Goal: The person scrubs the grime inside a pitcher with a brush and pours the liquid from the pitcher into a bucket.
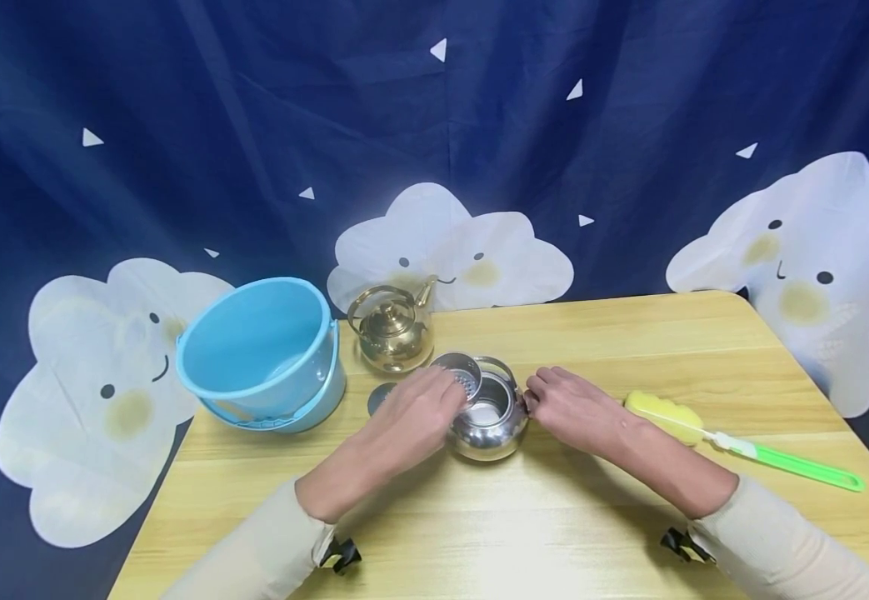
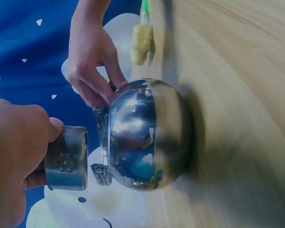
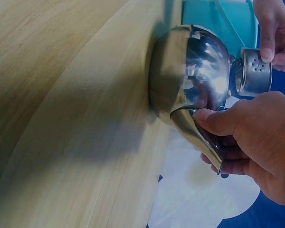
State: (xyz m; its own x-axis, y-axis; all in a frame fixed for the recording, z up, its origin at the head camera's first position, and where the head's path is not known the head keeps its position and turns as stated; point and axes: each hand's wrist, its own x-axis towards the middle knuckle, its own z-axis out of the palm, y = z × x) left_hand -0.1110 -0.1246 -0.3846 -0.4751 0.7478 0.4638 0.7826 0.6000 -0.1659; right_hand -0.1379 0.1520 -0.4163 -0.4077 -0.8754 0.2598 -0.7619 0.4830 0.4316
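Observation:
A round, shiny steel teapot (image 1: 488,446) stands uncovered on the table, its opening facing up. Just above that opening, toward its left side, my left hand (image 1: 417,408) pinches a small metal tea strainer (image 2: 66,161) with punched holes by its rim. In the right wrist view the strainer is apart from the pot's body. My right hand (image 1: 572,408) grips the teapot's spout (image 3: 198,135), thumb on one side and fingers on the other. Partly hidden behind my left hand lies a grey metal lid (image 1: 379,397).
A brass-coloured kettle (image 1: 397,337) stands behind the steel teapot. To its left is a light blue bucket (image 1: 335,387) with its handle down. A yellow sponge brush (image 1: 666,417) with a green handle lies at the right. A dark blue curtain (image 1: 509,108) hangs behind the table.

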